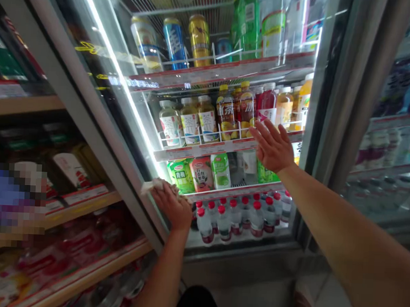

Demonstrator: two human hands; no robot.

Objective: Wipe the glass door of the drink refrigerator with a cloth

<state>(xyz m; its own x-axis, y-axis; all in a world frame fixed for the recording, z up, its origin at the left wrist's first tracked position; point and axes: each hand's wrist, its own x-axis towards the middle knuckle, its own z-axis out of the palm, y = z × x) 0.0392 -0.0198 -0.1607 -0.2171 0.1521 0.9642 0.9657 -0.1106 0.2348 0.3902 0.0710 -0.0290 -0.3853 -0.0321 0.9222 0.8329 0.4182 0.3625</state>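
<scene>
My left hand (171, 207) presses a crumpled light cloth (163, 186) against the glass door, low on its left side near the metal frame. The cloth sticks out past my fingertips, and part of it is hidden under the palm. Higher up and to the right, my right hand (272, 145) is spread flat with nothing in it, and seems to rest on the glass. Behind the glass door (204, 169) stand rows of drinks. Iced tea bottles (227, 113) show just left of my right hand, and a green drink carton (181, 175) is close to the cloth.
Upper shelves hold cans (199, 40) and green bottles (248, 24). Red-capped water bottles (224, 222) fill the bottom. At left are wooden shelves (87, 211) of bottles and packs; at right, a metal door frame (350, 101) and another cooler. A bright light strip (118, 70) runs down the left.
</scene>
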